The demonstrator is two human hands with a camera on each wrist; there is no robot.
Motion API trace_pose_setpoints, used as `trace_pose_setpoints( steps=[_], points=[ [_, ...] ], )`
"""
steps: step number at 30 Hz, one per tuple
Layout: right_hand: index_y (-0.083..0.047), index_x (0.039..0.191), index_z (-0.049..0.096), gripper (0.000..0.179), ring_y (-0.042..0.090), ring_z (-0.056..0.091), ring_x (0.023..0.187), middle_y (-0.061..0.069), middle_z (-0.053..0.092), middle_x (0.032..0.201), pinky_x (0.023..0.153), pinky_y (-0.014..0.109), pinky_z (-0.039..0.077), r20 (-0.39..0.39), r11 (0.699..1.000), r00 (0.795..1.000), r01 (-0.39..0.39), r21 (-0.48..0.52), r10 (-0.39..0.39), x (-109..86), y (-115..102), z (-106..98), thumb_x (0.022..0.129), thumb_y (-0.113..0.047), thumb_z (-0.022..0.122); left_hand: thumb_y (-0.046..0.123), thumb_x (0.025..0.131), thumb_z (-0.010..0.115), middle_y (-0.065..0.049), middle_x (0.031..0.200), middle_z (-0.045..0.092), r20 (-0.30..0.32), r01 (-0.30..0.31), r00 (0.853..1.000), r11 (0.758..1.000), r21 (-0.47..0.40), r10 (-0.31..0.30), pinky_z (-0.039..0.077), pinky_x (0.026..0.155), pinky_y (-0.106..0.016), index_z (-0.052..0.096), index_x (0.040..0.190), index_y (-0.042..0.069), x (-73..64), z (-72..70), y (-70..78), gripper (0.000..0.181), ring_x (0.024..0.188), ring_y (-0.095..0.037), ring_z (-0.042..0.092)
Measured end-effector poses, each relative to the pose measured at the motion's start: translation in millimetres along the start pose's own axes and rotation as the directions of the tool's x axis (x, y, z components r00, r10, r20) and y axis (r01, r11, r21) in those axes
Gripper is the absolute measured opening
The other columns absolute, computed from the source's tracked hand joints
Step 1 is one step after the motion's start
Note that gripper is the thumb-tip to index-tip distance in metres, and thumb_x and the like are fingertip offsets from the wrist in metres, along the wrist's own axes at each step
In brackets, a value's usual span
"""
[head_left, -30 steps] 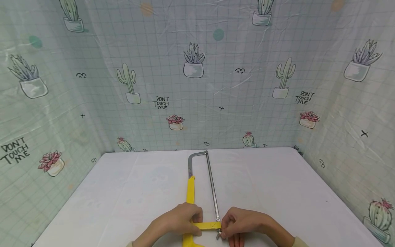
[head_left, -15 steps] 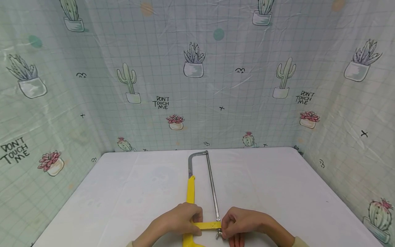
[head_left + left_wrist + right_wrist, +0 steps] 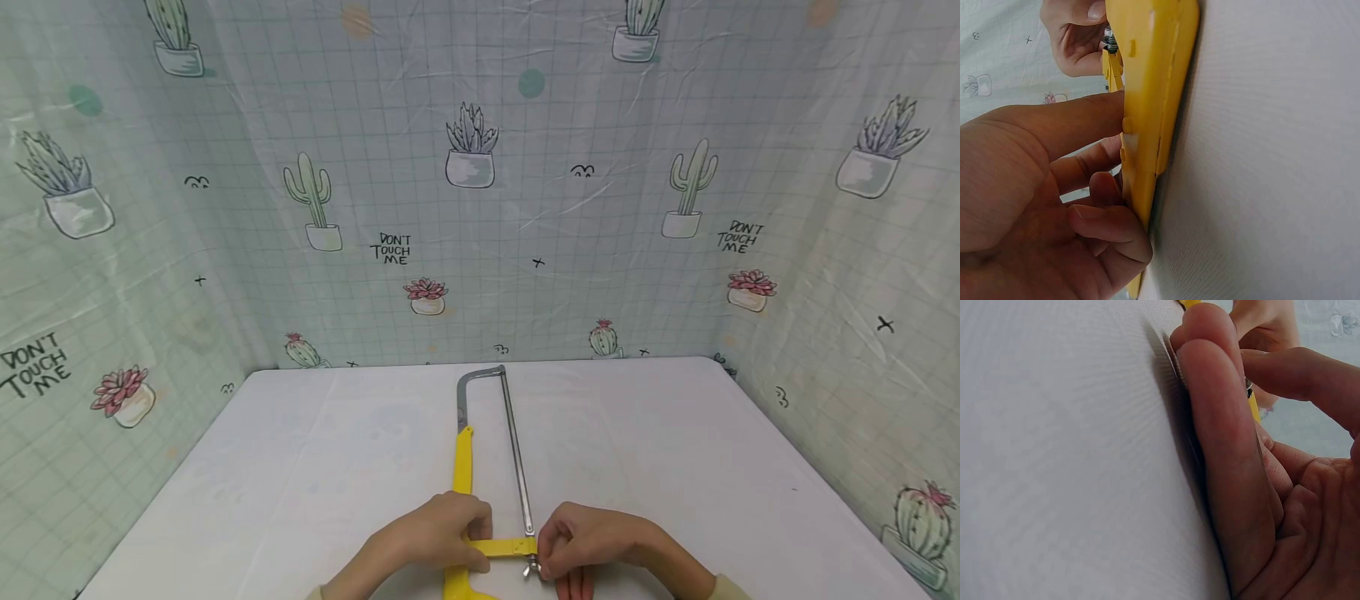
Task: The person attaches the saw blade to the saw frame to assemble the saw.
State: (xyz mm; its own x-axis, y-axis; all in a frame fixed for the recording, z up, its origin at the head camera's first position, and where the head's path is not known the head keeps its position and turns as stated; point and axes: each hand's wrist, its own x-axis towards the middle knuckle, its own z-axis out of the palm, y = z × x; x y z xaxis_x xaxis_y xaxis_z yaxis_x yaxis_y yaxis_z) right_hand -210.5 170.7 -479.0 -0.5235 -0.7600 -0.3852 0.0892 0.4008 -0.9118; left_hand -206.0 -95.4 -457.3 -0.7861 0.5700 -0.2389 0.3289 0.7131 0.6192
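Turning the nut [image 3: 532,569] at five o'clock on the saw [image 3: 463,467] likely wants short twists: right hand [image 3: 592,537] pinching it, left hand [image 3: 450,533] gripping the saw steady.

A hacksaw [image 3: 462,467] with a yellow and grey frame lies on its side on a white table [image 3: 337,467], its silver blade [image 3: 517,458] running along the right. The left hand [image 3: 450,529] grips the yellow part; the right hand [image 3: 588,537] pinches the metal wing nut [image 3: 531,570] nearby.
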Motion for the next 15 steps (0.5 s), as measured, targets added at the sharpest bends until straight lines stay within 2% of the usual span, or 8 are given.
trace_pose_setpoints(
  steps=[15],
  points=[
    [-0.008,0.091,0.073,0.009,0.000,0.060,0.049,-0.003,0.069,0.065,0.050,0.014,0.049,-0.002,1.000,1.000,-0.014,0.001,0.014,0.2,-0.9,0.7,0.094,-0.015,0.068,0.023,0.081,0.087,0.014,0.079,0.062,0.001,-0.013,1.000,1.000,0.010,0.013,0.047,0.065,-0.021,0.066,0.085,0.023,-0.8,-0.3,-1.0,0.022,0.068,-0.003,0.052]
  ],
)
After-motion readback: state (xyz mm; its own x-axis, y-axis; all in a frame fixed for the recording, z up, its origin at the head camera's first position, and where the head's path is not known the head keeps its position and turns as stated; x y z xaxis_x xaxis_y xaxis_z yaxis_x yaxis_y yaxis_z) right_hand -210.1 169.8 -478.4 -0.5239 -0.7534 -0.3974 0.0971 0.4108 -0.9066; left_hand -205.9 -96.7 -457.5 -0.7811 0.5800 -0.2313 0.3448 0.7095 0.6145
